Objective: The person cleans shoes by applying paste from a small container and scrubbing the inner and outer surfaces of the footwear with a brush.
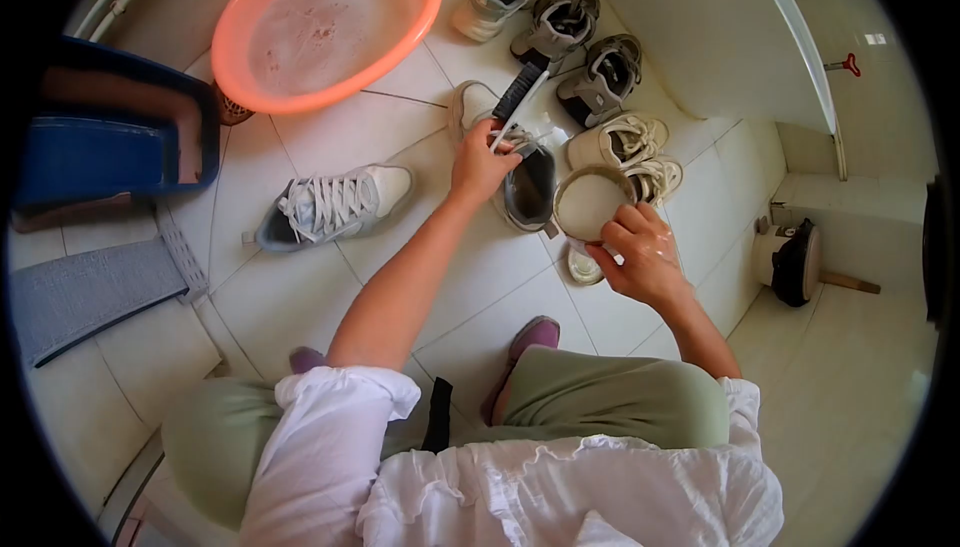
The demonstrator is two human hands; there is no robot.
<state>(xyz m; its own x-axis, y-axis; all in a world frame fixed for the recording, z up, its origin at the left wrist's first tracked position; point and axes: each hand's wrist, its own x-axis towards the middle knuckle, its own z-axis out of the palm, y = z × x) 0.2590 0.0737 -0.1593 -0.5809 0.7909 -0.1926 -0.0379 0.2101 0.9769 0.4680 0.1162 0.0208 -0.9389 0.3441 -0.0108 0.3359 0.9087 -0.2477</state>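
Note:
My left hand [480,169] is closed around the pale handle of a scrub brush [520,92] with dark bristles pointing up. Just under that hand lies a light sneaker [530,192] with a dark grey inside, partly hidden by my fingers. Wet-looking fingers of my right hand [643,255] grip the rim of a round cup [590,202] of whitish liquid, held just right of this sneaker. Its mate, a white and grey sneaker [340,202] with white laces, rests on the tiles to the left.
An orange basin [428,22] with sudsy water stands at the upper left, near a blue bin [100,152]. Several other shoes [612,77] line the floor toward the right wall. A grey stool [100,292] is at the left; a pot-like container [775,255] sits at the right.

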